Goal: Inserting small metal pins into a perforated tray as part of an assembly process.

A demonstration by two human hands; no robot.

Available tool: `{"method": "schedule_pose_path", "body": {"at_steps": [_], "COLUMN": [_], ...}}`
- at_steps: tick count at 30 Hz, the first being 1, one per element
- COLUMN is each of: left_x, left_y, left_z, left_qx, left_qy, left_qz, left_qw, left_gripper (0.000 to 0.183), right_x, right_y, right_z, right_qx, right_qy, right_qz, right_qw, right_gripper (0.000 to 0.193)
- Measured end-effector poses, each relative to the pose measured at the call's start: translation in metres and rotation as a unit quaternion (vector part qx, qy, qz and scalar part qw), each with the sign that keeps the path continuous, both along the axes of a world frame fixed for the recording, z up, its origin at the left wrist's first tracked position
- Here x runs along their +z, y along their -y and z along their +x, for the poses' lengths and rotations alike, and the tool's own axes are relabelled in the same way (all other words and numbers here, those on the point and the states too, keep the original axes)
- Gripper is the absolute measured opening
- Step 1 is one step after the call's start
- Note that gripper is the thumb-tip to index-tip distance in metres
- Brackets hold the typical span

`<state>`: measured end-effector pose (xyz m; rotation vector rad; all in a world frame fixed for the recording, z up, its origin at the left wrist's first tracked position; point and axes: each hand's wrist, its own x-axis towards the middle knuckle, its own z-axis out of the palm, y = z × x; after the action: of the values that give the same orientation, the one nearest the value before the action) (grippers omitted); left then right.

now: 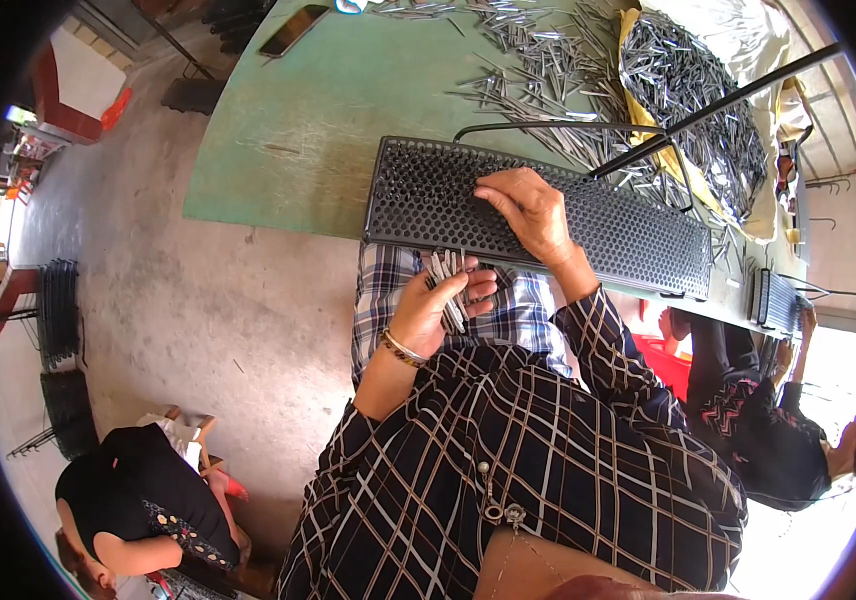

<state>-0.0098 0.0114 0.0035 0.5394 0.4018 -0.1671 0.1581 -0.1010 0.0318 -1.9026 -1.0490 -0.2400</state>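
Observation:
In front of me a long black perforated tray (428, 215), its surface full of round holes, rests along the near edge of the green table. My left hand (420, 315) is below the tray's near edge, palm up, thumb closed over a bundle of thin grey metal pins (445, 288). Above the middle of the tray is my right hand (533, 215), its thumb and forefinger pinched together at the holes. Anything between those fingertips is too small to make out.
Loose metal pins (548, 60) lie scattered on the green table (288, 150), beside a yellow-edged sack (638, 70) heaped with more. A phone (294, 30) lies at the far left. A black metal frame (738, 97) stands over the tray. Other people work nearby at right and lower left.

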Motion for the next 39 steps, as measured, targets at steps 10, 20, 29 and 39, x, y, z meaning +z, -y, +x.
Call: {"method": "schedule_pose_path", "body": {"at_steps": [10,20,29,39], "left_x": [0.003,0.012,0.008,0.005], "left_y": [-0.001,-0.009,-0.027,-0.044], "left_z": [0.001,-0.002,-0.015,-0.025], "left_qx": [0.006,0.036,0.063,0.111], "left_qy": [0.011,0.039,0.026,0.018], "left_qz": [-0.002,0.074,0.027,0.021], "left_qw": [1.000,0.996,0.997,0.993], "left_gripper": [0.025,0.024,0.031,0.031], "right_x": [-0.001,0.018,0.022,0.013], "right_y": [-0.005,-0.005,-0.032,-0.093], "right_z": [-0.013,-0.050,-0.046,-0.039], "right_qx": [-0.022,0.108,0.116,0.007], "right_qy": [0.069,-0.362,-0.460,-0.265], "right_qz": [-0.026,-0.065,-0.096,0.032], "right_qw": [0.997,0.924,0.875,0.964], "right_gripper": [0.017,0.021,0.015,0.018]}}
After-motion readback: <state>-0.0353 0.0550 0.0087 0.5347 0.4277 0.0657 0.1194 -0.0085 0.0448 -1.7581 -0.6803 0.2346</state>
